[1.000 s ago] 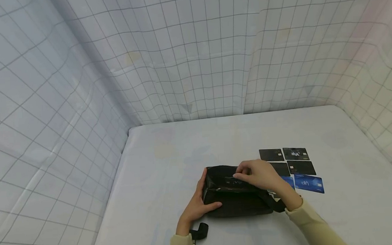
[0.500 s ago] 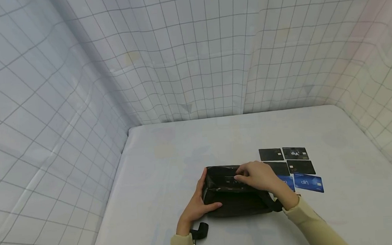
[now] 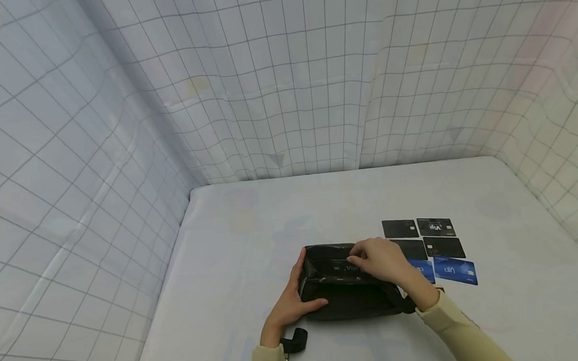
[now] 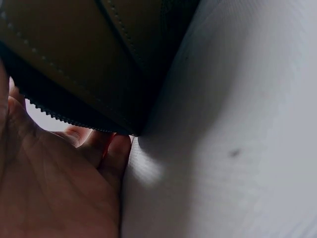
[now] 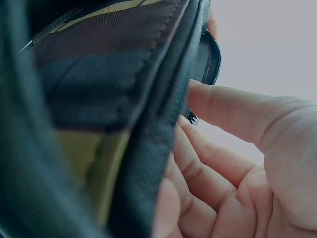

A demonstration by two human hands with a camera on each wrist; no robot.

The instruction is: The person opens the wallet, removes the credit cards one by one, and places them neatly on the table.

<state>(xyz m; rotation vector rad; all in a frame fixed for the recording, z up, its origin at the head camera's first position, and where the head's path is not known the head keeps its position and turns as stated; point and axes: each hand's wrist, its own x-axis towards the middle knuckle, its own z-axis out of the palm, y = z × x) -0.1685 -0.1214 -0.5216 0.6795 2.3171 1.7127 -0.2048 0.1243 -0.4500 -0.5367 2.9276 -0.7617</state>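
Note:
A black zip wallet (image 3: pixel 351 301) stands unfolded on the white table, with its opening facing me. My left hand (image 3: pixel 289 306) grips its left end, thumb over the front panel and fingers round behind. From the left wrist view, the hand (image 4: pixel 59 183) reaches beneath the toothed zip edge. A black bank card (image 3: pixel 341 268) with VIP lettering sits in the wallet's upper panel. Bent over that panel, my right hand (image 3: pixel 385 260) pinches at the card's upper edge. In the right wrist view, thumb and curled fingers meet along the wallet's edge (image 5: pixel 163 94); the card itself is hidden there.
Several bank cards lie right of the wallet: black ones such as the VIP card (image 3: pixel 436 227) and the dark card (image 3: pixel 444 247), and blue ones such as the blue card (image 3: pixel 456 271). Grid-patterned white cloth (image 3: pixel 283 92) walls the table at the back and sides.
My right hand has shifted very slightly to the right along the card's upper edge. The left hand, the wallet and the loose cards stay in place.

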